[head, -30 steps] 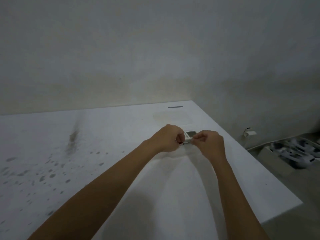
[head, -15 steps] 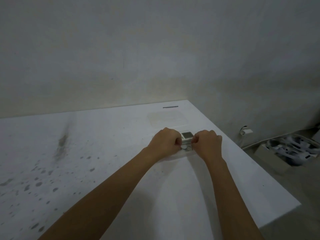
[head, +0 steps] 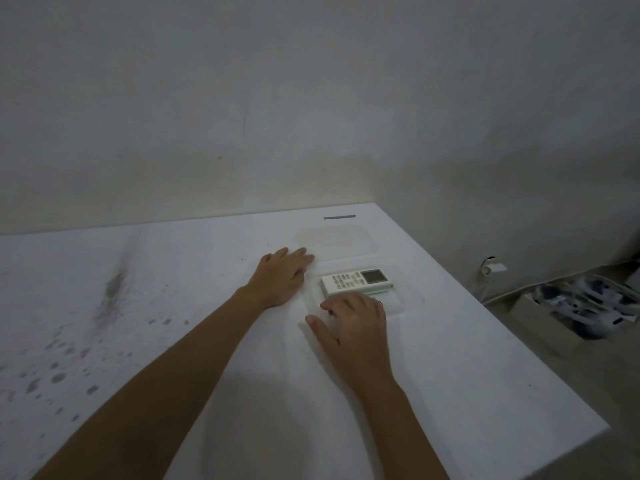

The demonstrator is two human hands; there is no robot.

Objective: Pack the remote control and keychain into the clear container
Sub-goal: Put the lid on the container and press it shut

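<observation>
A white surface (head: 207, 341) fills the lower part of the head view, its left side marked with a dark smear and scattered grey spots. The left hand (head: 280, 280) lies palm-down and flat on the surface, its fingers (head: 294, 256) loosely spread and holding nothing, their tips just beside the near left corner of a clear lid (head: 336, 239) that rests flat farther back. Beyond the lid a short strip of dark tape (head: 339, 217) sits near the surface's far edge. To the right of the left hand stands the clear container (head: 398, 303), shallow, rectangular and nearly invisible against the white. Inside it lies the remote control (head: 356, 281), a white slab set lengthwise left to right, with rows of small pale buttons on its left half and a grey display at its right end; any lettering on it is too small to read. The right hand (head: 353, 320) reaches over the container's near edge, fingers (head: 337, 303) curled down into it just in front of the remote control; whether they grip anything cannot be told. A dark sliver of a ring, likely the keychain (head: 379, 302), shows at the knuckles. Far right, on the floor, sits a box (head: 540, 317) of blurred white and dark objects, and a white cable (head: 491, 292).
</observation>
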